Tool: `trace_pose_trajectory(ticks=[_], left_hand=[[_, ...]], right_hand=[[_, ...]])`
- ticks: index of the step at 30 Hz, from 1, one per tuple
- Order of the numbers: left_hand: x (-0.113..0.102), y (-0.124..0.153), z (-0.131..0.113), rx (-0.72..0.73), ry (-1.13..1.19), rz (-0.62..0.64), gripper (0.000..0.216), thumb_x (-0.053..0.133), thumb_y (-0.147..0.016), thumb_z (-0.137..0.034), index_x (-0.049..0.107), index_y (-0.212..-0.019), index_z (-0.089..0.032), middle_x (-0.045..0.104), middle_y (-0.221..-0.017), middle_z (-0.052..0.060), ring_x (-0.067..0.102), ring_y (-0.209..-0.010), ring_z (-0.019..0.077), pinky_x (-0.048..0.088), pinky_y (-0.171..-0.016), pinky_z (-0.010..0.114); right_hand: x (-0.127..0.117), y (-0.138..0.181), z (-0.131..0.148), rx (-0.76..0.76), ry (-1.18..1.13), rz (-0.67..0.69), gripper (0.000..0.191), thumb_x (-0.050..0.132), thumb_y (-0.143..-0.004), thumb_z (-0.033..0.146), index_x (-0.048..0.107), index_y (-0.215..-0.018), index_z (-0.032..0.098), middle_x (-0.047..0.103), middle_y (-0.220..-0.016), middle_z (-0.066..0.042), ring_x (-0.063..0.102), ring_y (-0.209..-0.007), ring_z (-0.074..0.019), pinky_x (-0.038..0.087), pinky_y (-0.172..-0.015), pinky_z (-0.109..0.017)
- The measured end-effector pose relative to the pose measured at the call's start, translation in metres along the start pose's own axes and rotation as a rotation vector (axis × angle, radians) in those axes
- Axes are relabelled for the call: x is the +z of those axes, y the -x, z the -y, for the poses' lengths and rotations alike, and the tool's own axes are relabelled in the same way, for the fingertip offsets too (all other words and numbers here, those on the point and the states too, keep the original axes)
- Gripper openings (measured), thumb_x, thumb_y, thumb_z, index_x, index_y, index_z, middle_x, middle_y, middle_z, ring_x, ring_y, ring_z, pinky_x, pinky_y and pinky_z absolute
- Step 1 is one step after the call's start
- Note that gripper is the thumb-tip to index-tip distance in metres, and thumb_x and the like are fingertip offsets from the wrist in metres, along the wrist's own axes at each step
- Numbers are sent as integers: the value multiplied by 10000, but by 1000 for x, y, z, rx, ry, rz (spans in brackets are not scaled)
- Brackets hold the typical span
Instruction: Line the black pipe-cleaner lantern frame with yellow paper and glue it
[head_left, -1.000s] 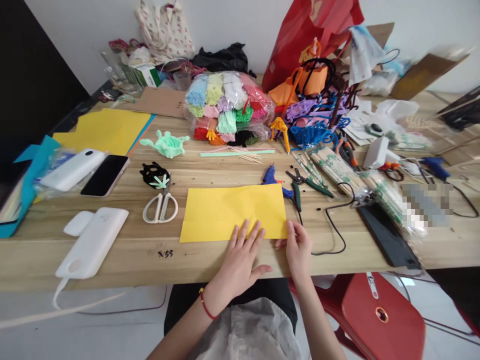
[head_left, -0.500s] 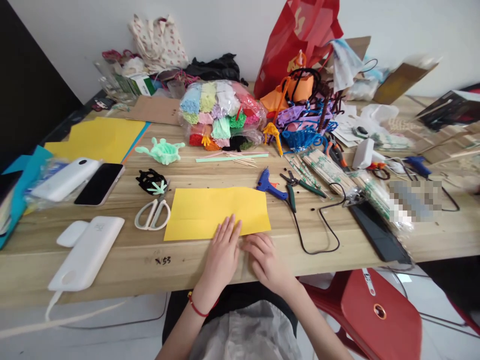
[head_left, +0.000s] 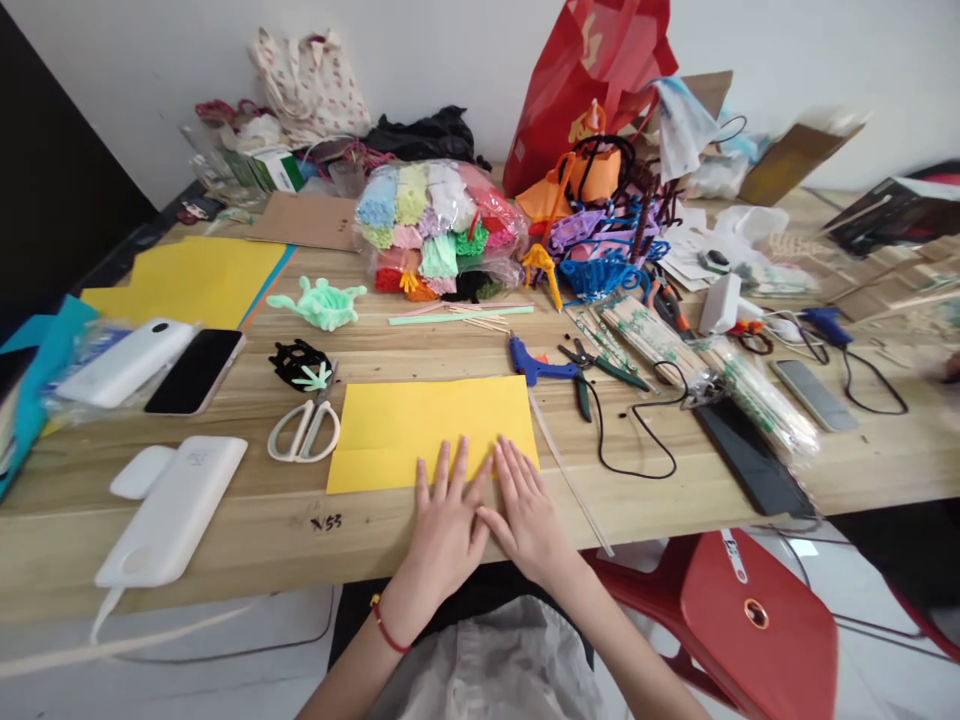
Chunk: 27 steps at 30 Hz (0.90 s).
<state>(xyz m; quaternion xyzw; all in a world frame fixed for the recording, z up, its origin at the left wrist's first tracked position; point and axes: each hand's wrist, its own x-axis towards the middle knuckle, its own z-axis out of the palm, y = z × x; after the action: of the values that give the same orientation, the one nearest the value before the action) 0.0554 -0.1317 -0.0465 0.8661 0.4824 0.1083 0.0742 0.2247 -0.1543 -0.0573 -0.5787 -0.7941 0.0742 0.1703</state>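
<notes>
A yellow sheet of paper [head_left: 431,420] lies in front of me, with a faint crease across its lower part. My left hand [head_left: 446,520] rests flat on its lower edge, fingers spread. Beside it, my right hand [head_left: 525,515] lies flat with fingers stretched over the sheet's lower right corner; the two thumbs meet or nearly meet. At the sheet's upper right corner is a blue glue gun [head_left: 541,368], and a long translucent glue stick [head_left: 568,472] runs from it towards the table's front edge. White-handled scissors [head_left: 304,430] lie left of the paper.
Green-handled pliers [head_left: 611,368] and a black cable [head_left: 637,470] lie to the right. Further back are a green fuzzy piece [head_left: 322,303], a bag of coloured pipe cleaners [head_left: 442,225] and bundled sticks [head_left: 649,340]. A white power bank [head_left: 176,510] and a phone [head_left: 195,370] occupy the left.
My right hand has moved up onto the paper and straightened its fingers; my left hand's fingers have spread. The glue gun has turned slightly, its cable has shifted, and the glue stick now shows.
</notes>
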Motion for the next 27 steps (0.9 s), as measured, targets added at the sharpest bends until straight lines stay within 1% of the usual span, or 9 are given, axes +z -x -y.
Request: trace_pose_trajectory(ticks=[2, 6, 8, 11, 14, 17, 19, 23, 27], left_hand=[[1, 11, 23, -17, 16, -43, 659, 401, -1011, -307, 189, -1619, -168, 210, -1678, 155, 215, -1557, 325, 302, -1221, 567], [0, 38, 83, -130, -22, -130, 700, 329, -1036, -357, 40, -1627, -119, 220, -1661, 207, 270, -1534, 348, 352, -1192, 584], [-5, 46, 99, -160, -43, -156, 699, 301, -1039, -323, -23, -1624, -122, 198, -1664, 215, 269, -1531, 357, 349, -1188, 597], [-15, 46, 91, -62, -43, -130, 687, 303, -1031, -250, -25, -1626, -146, 208, -1667, 192, 243, -1542, 340, 286, -1213, 611], [-20, 38, 65, 211, -22, 20, 660, 331, -1020, -207, 84, -1631, -195, 312, -1647, 115, 293, -1536, 257, 290, -1241, 491], [-19, 33, 52, 249, -41, 41, 627, 374, -1035, -295, 176, -1619, -182, 371, -1624, 92, 357, -1508, 245, 301, -1235, 462], [-19, 35, 56, 248, -67, 26, 603, 384, -1038, -326, 239, -1606, -183, 396, -1612, 78, 377, -1497, 248, 306, -1226, 454], [-22, 47, 76, 247, -124, -24, 562, 372, -1046, -373, 324, -1582, -212, 450, -1582, 62, 407, -1475, 255, 318, -1204, 446], [-24, 61, 94, 237, -184, -67, 569, 342, -1055, -406, 335, -1578, -183, 462, -1571, 84, 434, -1453, 279, 338, -1170, 442]], right_hand=[[5, 3, -5, 75, 44, -24, 840, 400, -1023, 523, -14, -1630, 116, 251, -1665, -219, 260, -1547, -340, 345, -1198, -547], [2, 11, -22, 98, 100, -37, 878, 420, -1006, 564, -17, -1634, 135, 240, -1671, -202, 307, -1526, -361, 322, -1203, -574], [1, 11, -21, 107, 118, -60, 905, 432, -999, 573, -29, -1631, 119, 251, -1662, -219, 316, -1520, -375, 301, -1206, -595], [3, 3, -6, 90, 121, -84, 883, 431, -1011, 535, -29, -1629, 103, 262, -1655, -227, 291, -1530, -377, 271, -1211, -613], [4, -4, 12, -119, 60, 39, 782, 405, -1030, 492, 77, -1633, 118, 270, -1662, -180, 259, -1550, -321, 298, -1223, -544], [1, -7, 16, -242, 26, 153, 783, 413, -1017, 537, 183, -1616, 88, 268, -1661, -187, 253, -1552, -310, 321, -1221, -507], [-2, -6, 12, -241, 48, 181, 804, 428, -998, 586, 231, -1607, 99, 263, -1657, -211, 256, -1548, -334, 319, -1212, -538], [-10, -1, 0, -222, 113, 192, 795, 488, -950, 648, 308, -1596, 221, 216, -1654, -263, 274, -1527, -414, 335, -1156, -641], [-13, 5, -9, -204, 156, 185, 776, 537, -934, 631, 329, -1587, 265, 196, -1649, -292, 275, -1515, -450, 351, -1139, -651]])
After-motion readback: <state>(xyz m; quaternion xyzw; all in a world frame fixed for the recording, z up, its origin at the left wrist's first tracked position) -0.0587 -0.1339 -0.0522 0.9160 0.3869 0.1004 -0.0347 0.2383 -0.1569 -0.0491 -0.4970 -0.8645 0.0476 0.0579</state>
